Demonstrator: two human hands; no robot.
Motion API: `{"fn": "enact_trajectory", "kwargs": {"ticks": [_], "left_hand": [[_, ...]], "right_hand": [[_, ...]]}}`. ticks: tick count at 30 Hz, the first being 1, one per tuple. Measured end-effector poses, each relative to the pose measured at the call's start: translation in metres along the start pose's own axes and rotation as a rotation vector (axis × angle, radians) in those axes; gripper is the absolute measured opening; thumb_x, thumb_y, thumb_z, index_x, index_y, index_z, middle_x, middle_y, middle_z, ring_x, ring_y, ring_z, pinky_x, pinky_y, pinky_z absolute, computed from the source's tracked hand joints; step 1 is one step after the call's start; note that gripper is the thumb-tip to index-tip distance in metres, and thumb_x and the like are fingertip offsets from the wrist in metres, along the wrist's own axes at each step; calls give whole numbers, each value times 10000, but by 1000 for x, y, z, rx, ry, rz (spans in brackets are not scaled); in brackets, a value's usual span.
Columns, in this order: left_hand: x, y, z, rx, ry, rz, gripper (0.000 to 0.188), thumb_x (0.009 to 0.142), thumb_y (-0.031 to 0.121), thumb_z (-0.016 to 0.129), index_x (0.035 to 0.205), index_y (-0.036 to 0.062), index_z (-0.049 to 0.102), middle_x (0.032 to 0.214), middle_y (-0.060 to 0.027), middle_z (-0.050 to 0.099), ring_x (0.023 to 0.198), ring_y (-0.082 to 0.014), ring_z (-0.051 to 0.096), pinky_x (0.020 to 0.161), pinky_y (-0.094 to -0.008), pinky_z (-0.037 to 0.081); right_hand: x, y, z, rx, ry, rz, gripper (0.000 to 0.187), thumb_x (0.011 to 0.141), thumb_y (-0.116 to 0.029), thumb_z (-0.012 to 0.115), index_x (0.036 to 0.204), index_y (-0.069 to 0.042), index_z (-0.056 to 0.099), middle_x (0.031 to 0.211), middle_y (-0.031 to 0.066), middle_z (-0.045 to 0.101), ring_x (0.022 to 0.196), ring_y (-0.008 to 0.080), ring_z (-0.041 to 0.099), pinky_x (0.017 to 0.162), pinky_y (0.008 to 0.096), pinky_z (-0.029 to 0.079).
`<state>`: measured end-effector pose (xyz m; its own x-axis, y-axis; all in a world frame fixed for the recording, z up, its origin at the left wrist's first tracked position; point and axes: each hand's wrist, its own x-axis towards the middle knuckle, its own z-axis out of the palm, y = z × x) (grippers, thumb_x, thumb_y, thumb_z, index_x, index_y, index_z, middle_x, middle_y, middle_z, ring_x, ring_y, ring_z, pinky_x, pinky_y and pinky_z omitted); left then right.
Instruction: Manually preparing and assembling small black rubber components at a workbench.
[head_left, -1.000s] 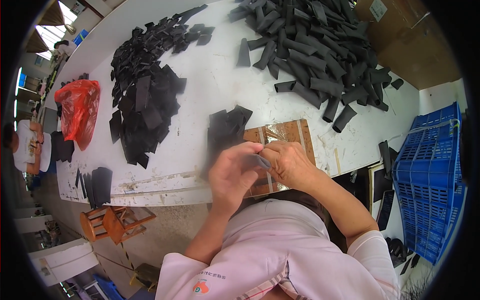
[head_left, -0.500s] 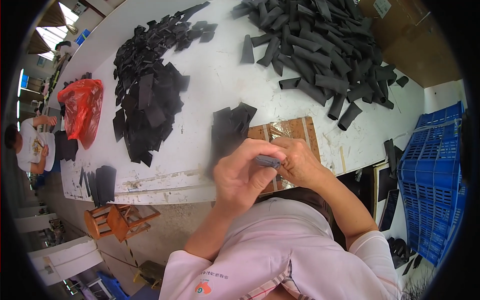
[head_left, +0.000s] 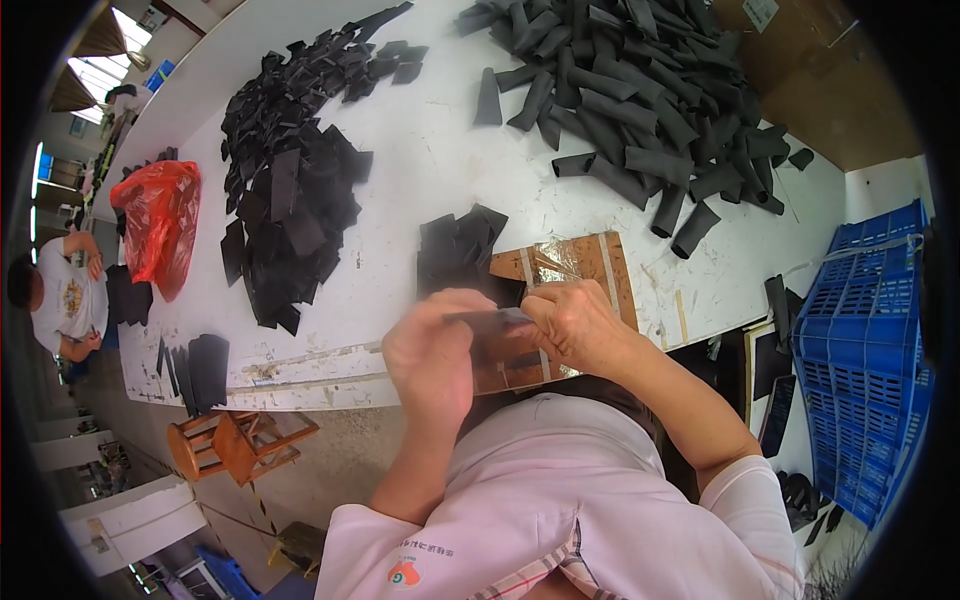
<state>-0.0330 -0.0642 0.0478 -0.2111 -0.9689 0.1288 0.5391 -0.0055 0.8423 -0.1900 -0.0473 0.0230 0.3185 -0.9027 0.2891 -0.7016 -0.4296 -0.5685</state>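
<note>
My right hand (head_left: 580, 322) is closed, its fingers pinching one end of a dark grey sheet-like piece (head_left: 490, 328). My left hand (head_left: 432, 350), smeared by motion, grips the same piece from the other side. The piece spans the gap between both hands, blurred, above a brown taped cardboard pad (head_left: 615, 275). Just beyond my left hand lies a small stack of flat black pieces (head_left: 460, 245). Farther off at the right rises a large heap of dark grey tubes (head_left: 640, 110).
A wide pile of flat black pieces (head_left: 290, 190) covers the table's left part. Around the table are a red plastic bag (head_left: 160, 225), a wooden stool (head_left: 240, 445), blue crates (head_left: 860, 360) and a cardboard box (head_left: 840, 80). Another person (head_left: 65, 295) is at far left.
My left hand has moved left, away from the right. The rolled grey piece held between my fingers now shows as a flatter, stretched span between the two hands.
</note>
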Motion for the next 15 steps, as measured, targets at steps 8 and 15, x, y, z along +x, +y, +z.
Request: {"fn": "enact_trajectory", "kwargs": {"ticks": [8,15], "left_hand": [[15,14,-9,414,-166,229,131,802,96,578,823,-34,580,777,-83,591,704,-138,514,613,-223,386],[24,-2,-21,530,157,-29,104,810,56,537,843,-35,575,812,-78,616,725,-107,547,688,-222,434]], "right_hand": [[5,-15,-22,10,117,-44,306,724,-276,634,579,-51,485,546,77,492,516,249,510,418,355,375],[18,-17,-49,567,3,69,317,785,-266,605,593,-27,528,512,54,514,472,183,536,420,308,396]]}}
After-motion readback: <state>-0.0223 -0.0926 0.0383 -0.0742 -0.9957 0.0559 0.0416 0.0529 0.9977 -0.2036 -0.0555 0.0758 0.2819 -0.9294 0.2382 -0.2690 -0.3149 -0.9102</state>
